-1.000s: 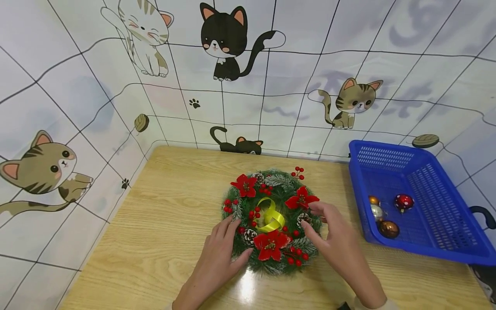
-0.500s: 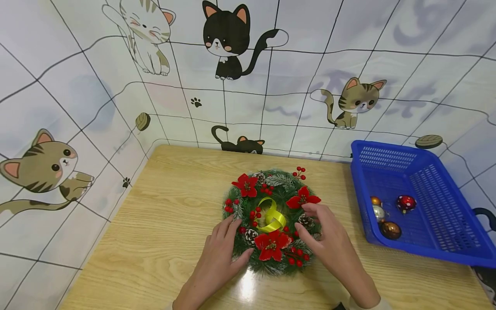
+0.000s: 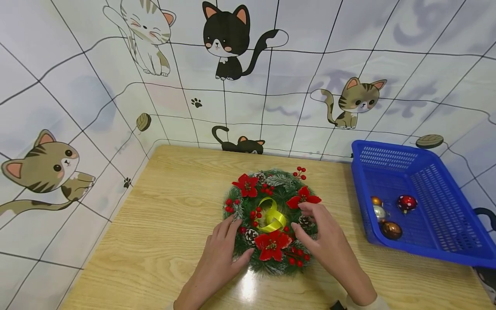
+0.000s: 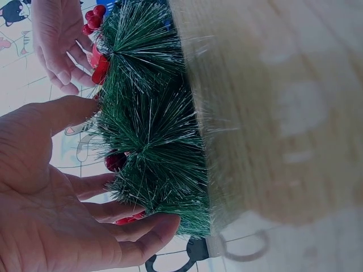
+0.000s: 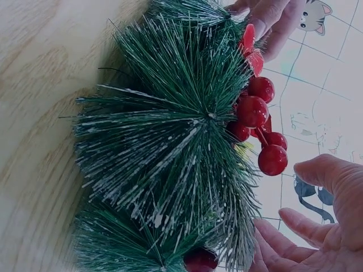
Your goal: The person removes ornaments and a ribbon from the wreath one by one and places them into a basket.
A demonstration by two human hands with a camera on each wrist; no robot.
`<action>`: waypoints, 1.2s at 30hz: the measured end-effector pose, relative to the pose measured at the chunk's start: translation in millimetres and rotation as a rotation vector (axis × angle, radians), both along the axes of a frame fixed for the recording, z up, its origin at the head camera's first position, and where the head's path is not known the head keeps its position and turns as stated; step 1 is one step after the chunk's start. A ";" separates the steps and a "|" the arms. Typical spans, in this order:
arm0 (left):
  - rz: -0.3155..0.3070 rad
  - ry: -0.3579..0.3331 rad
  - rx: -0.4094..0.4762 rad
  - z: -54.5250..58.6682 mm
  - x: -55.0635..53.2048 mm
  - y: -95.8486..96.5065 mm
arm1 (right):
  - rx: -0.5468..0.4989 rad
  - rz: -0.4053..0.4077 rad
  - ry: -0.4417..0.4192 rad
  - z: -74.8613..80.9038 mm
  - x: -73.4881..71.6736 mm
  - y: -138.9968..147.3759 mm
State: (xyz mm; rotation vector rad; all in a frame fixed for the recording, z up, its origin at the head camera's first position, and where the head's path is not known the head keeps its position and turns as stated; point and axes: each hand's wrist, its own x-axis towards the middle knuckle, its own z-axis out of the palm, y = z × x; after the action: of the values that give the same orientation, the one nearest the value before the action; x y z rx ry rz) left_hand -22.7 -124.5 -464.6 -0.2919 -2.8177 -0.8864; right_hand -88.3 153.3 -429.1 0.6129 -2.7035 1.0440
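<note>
A green wreath (image 3: 284, 181) lies flat on the wooden table, with red poinsettia flowers, red berries and frosted pinecones on it. Curls of yellow ribbon (image 3: 276, 221) sit in its centre. My left hand (image 3: 218, 252) rests at the left front edge, fingers spread and lightly bent along the needles. Over the right side hovers my right hand (image 3: 327, 237), thumb and fingers apart beside a pinecone (image 3: 306, 221). From the right wrist, red berries (image 5: 253, 111) stand out from the needles with a gap to the thumb. Neither hand grips anything.
To the right stands a blue plastic basket (image 3: 426, 252) with a red spotted bauble (image 3: 407, 203), a brown bauble (image 3: 391, 230), a silver bauble (image 3: 379, 212) and a small orange one. A cat-patterned sheet (image 3: 286, 107) rises behind the wooden table (image 3: 166, 206).
My right hand has shifted left, further over the wreath. The left hand has stayed at the wreath's edge, and the wreath has not visibly moved on the table.
</note>
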 end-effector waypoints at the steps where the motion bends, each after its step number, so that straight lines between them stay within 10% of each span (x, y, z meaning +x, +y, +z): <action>1: 0.000 0.002 0.000 0.1 0.0 -0.1 | 0.004 0.004 -0.003 -0.4 -0.1 -0.6; 36: 0.002 0.004 0.008 -0.5 0.3 -2.5 | 0.094 0.117 -0.093 -8.9 -6.6 -20.8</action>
State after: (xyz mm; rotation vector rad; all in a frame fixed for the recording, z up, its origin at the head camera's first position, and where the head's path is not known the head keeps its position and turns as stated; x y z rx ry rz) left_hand -22.4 -127.0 -465.1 -0.2891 -2.8093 -0.8960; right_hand -94.9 132.4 -438.1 0.7655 -2.8420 0.9999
